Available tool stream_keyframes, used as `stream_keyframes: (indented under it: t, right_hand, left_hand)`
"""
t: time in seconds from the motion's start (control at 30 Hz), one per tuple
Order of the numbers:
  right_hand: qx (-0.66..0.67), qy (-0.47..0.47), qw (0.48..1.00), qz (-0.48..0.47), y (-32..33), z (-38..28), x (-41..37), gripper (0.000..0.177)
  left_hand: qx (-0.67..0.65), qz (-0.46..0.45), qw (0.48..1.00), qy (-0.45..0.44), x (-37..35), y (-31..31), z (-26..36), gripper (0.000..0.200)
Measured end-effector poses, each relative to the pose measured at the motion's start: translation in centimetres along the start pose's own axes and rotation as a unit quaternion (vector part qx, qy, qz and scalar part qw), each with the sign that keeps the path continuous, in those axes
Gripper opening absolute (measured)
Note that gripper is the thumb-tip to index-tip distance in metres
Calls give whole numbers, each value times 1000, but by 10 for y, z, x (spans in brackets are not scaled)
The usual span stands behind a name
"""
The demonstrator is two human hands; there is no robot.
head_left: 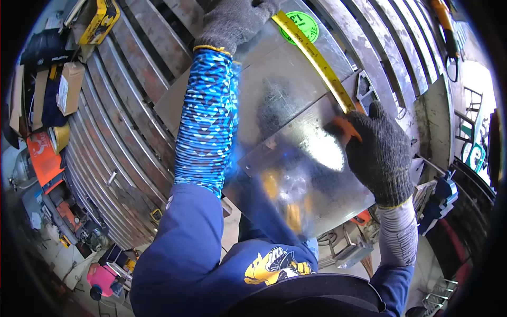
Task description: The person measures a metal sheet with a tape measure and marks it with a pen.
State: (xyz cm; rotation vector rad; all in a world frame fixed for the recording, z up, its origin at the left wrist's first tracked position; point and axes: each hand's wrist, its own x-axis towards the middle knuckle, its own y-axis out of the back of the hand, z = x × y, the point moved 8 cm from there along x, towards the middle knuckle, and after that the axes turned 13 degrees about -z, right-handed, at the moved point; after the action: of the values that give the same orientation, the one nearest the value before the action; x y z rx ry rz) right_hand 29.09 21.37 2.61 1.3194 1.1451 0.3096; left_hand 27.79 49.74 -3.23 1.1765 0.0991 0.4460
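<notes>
1. Measuring across the metal sheet (pixel 285 105) looks to be the step in hand: a yellow tape measure (pixel 314 55) lies stretched over it on the slatted counter (pixel 132 105).
2. Left hand (pixel 232 21), gloved, rests at the sheet's far edge, at 12 o'clock, by the tape's end. Its fingers curl down; whether they pinch the tape I cannot tell.
3. Right hand (pixel 377 153), at 3 o'clock, has its fingers (pixel 364 124) closed round an orange object (pixel 340 128) at the tape's near end. It is too blurred to name.
4. By my judgement, reading or marking next calls for the tape taut and flat and the sheet held steady.
5. The tape's long axis runs from 11 o'clock to 5 o'clock, passing a green sticker (pixel 300 26).
</notes>
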Motion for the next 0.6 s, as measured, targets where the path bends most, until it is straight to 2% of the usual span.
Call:
stream_keyframes:
  t: [0.07,0.13,0.37,0.43,0.47,0.53,0.6]
  right_hand:
    - [0,-1,1000,-10,-2,4,-2,15]
    - [-5,-16,1000,-15,-9,10,-5,13]
    - [-13,6,1000,-2,-6,4,-4,17]
    - [0,-7,1000,-17,-10,7,-3,30]
    - [1,-6,1000,-17,-11,7,-3,30]
    - [9,-13,1000,-22,-14,9,-5,48]
    - [19,-13,999,-41,-11,8,-2,49]
  left_hand:
    - [5,2,1000,-27,2,1,4,15]
    - [-14,-52,997,-51,2,-2,11,14]
    - [-55,-41,996,-64,-2,4,19,17]
    - [-13,-40,997,-68,-2,2,20,20]
    - [29,-39,996,-71,-1,0,20,22]
    - [29,-47,996,-67,0,-2,19,23]
    - [30,-56,996,-64,1,-4,18,23]
